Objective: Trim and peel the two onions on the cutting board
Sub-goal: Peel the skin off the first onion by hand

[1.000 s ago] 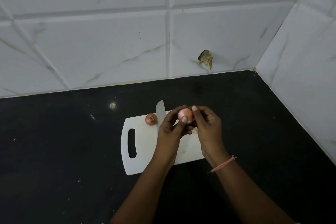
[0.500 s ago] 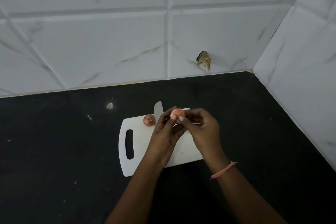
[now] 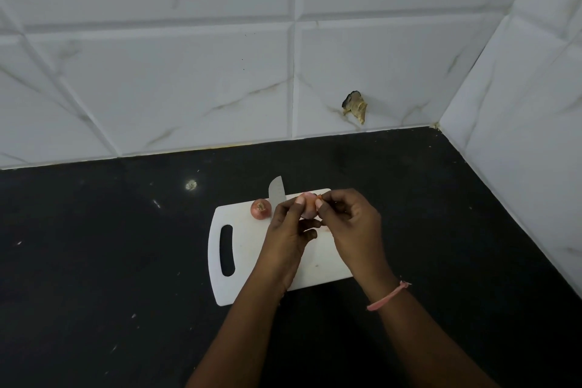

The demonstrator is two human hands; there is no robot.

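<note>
A white cutting board [image 3: 239, 264] with a slot handle lies on the black counter. One small reddish onion [image 3: 260, 208] sits at the board's far left corner, skin on. My left hand [image 3: 288, 230] holds a second, paler onion [image 3: 309, 206] above the board's far edge. My right hand [image 3: 349, 224] pinches a strip of onion skin [image 3: 319, 197] at that onion's top right. A knife blade [image 3: 276, 191] lies at the far edge, pointing away; its handle is hidden behind my left hand.
The black counter [image 3: 110, 261] runs to white tiled walls behind and on the right. A chipped hole [image 3: 355, 105] marks the back wall. A pink band [image 3: 389, 296] circles my right wrist.
The onion was turned in my left hand, and my right fingertips shifted from its right side to its top, now pinching a bit of skin. The view drifted slightly.
</note>
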